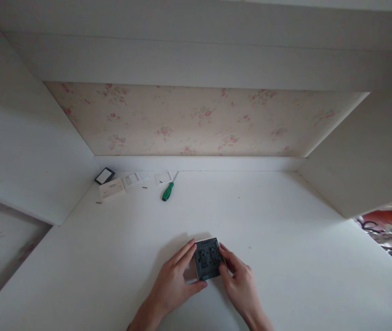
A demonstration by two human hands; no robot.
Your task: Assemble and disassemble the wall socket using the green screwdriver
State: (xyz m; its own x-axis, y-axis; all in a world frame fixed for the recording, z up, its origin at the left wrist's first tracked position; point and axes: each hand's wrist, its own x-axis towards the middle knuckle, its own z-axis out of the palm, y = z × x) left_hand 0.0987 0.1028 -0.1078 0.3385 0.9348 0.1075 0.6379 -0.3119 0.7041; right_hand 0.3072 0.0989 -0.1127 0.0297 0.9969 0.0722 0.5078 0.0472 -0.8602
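Observation:
A square wall switch (208, 259) is held between my two hands, its dark grey face with two raised mechanisms turned up toward me. A thin white edge shows along its top and left sides. My left hand (175, 276) grips the left side, fingers at the upper left corner and thumb by the bottom edge. On the right side, my right hand (237, 280) pinches it, with the thumb on the dark face and the fingers along the edge. The underside of the switch is hidden.
Toward the back left of the white table (285, 257) lie a green-handled screwdriver (168, 191), a white frame (163, 178), a white double frame (133, 179), a white box-like part (112, 189) and a black-edged plate (105, 175). Small screws (144, 187) lie near them. Side panels (354, 151) flank the table.

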